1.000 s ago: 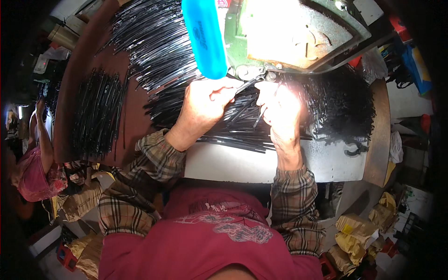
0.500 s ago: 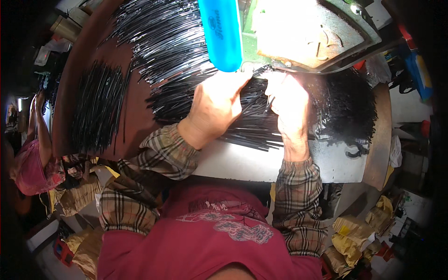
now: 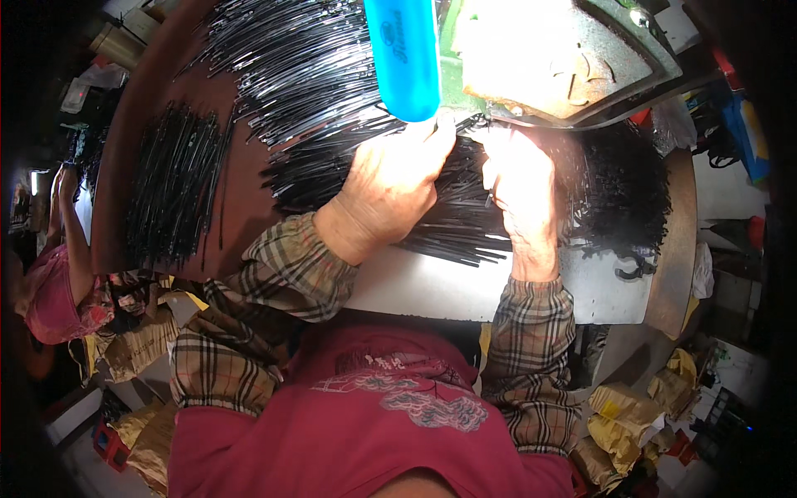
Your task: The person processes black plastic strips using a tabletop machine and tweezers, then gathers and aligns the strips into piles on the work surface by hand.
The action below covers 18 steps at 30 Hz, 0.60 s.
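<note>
My left hand is closed in a pinch beside the lower end of a blue oblong cover, with its fingertips at the machine's working point; glare hides what they hold. My right hand is closed too, its fingers curled around a thin black strip whose dark end shows below them. Strong lamp light washes out its fingertips. Under and between both hands lies a heap of thin black strips. Over them stands a green machine with a brightly lit metal plate.
Long black strips fan out at the far left, with a separate bundle on the brown tabletop. A dark pile lies right of my hand. Paper sacks stand below right. Another person works at far left.
Both hands have shifted slightly right and remain closed near the machine's working point. The view has moved a little, so the blue cover appears farther right and higher.
</note>
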Motion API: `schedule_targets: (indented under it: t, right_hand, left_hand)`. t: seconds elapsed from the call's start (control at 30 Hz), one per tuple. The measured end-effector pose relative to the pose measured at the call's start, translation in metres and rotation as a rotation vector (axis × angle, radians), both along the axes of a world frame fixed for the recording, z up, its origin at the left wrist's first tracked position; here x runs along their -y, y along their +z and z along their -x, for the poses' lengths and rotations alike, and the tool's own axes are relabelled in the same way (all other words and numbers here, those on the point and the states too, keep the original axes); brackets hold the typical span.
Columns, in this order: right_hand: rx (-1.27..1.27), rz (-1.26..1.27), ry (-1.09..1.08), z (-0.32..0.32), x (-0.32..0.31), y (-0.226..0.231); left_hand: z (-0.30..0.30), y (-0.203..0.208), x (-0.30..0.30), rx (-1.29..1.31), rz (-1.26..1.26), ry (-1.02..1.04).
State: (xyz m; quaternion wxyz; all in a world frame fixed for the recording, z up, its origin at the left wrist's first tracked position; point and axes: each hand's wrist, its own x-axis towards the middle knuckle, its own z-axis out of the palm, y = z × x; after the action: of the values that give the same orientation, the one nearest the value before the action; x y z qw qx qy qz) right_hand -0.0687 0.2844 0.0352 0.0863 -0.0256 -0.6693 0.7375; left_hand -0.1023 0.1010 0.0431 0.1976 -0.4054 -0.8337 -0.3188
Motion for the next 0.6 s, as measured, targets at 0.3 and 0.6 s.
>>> schedule_targets:
  t: [0.3, 0.6]
  right_hand:
    - [-0.056, 0.015, 0.036, 0.0006, 0.0004, 0.0008]
    - [-0.018, 0.118, 0.075, -0.0026, -0.0008, 0.0003]
  left_hand:
    - [-0.0001, 0.0059, -0.0017, 0.002, 0.016, 0.007]
    - [0.004, -0.0003, 0.0015, -0.148, -0.067, -0.035]
